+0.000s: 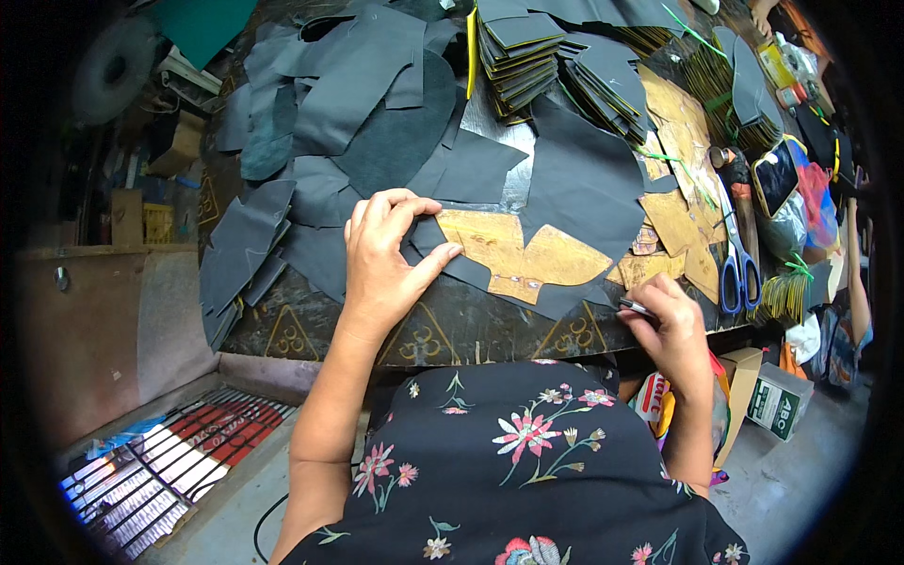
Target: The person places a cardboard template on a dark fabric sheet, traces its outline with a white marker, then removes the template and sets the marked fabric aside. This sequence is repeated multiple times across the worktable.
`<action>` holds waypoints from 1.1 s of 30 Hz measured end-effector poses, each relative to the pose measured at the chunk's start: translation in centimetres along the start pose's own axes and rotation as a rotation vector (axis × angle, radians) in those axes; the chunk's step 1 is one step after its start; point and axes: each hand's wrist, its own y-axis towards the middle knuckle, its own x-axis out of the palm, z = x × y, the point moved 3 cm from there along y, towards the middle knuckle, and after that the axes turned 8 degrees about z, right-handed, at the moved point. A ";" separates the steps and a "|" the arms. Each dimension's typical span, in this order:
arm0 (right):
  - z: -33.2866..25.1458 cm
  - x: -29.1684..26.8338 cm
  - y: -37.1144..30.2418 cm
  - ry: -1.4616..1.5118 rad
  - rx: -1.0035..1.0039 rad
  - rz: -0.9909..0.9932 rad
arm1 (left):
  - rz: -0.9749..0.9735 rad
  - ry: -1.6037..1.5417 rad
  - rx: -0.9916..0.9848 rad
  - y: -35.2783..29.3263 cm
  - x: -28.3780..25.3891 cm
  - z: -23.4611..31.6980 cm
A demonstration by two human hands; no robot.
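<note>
Left hand (388, 247) and right hand (670, 328) both sit near the middle of the frame, forearms rising from below. On the left, the forearm slants up and rightward; the hand is back-up and partly open, its fingers bent together and its thumb spread away from them. The index fingertip and thumb tip rest at the left end of a yellowish template (520, 267), which lies flat just right of centre on dark sheet material (557, 299) on the worktop (443, 331).

To the right, the forearm stands nearly upright and the hand turns inward, fingers curled closed around a slim pen-like tool (638, 308). Its tip points left, near the template's lower right side but apart from it.

Blue-handled scissors (738, 275) lie right of centre, beside a hammer (744, 202). Dark cut pieces (358, 85) overlap across the upper left, and a stack of yellow-edged pieces (513, 68) stands at upper centre.
</note>
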 end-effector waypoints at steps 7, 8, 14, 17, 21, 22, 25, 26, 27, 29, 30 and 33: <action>0.1 -0.8 2.1 0.044 0.007 0.190 | 0.026 -0.011 0.014 0.3 0.6 0.1; -0.2 -0.1 2.3 0.108 -0.008 0.207 | 0.026 -0.014 0.014 0.3 0.6 0.1; -0.8 2.2 2.9 0.128 0.004 0.141 | 0.023 -0.011 0.008 0.1 0.3 0.2; -0.6 2.7 2.8 0.157 0.040 0.187 | 0.012 -0.004 -0.007 0.0 0.2 0.3; -0.4 3.1 2.8 0.214 0.036 0.225 | 0.007 0.007 -0.002 -0.1 0.1 0.3; -0.3 3.0 2.8 0.207 0.039 0.225 | 0.010 0.007 -0.004 -0.1 0.2 0.3; -0.3 2.9 2.8 0.157 0.016 0.210 | 0.022 0.004 -0.011 -0.1 0.4 0.2; -0.3 2.9 2.8 0.174 0.016 0.218 | 0.026 0.005 -0.008 -0.1 0.4 0.2; -0.4 3.0 2.9 0.192 0.017 0.227 | 0.031 0.007 -0.004 -0.1 0.5 0.2; -0.5 2.9 2.9 0.194 0.026 0.214 | 0.033 0.005 -0.005 -0.1 0.4 0.2; -0.5 2.9 2.8 0.178 0.036 0.192 | 0.031 0.002 -0.011 -0.1 0.4 0.2; -0.6 2.8 2.8 0.184 0.057 0.178 | 0.025 -0.008 -0.015 -0.1 0.3 0.2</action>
